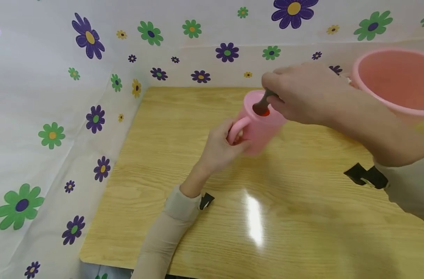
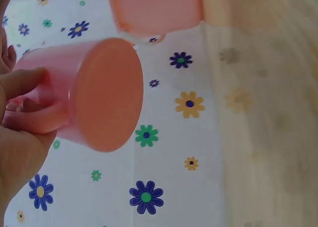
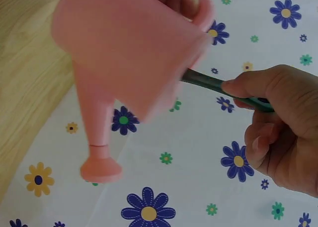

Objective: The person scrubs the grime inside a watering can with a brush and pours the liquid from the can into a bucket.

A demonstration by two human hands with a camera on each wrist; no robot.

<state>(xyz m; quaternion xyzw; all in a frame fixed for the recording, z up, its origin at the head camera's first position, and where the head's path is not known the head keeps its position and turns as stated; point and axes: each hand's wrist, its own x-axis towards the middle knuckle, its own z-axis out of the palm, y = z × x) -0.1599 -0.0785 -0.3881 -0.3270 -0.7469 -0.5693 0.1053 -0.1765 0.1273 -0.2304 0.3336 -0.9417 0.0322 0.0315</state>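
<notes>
Hands (image 1: 302, 93) (image 1: 220, 147): dk tool (image 1: 262, 103) partly in can (image 1: 262, 133).

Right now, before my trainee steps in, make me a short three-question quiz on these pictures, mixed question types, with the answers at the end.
1. Which hand grips the pink watering can by its handle?
2. True or false: the right hand holds nothing.
3. In the head view, where is the pink bucket?
A. Left of the watering can
B. Right of the watering can
C. Inside the watering can

Key:
1. The left hand.
2. False: it holds a dark green tool whose far end goes into the watering can's top opening.
3. B.
</notes>
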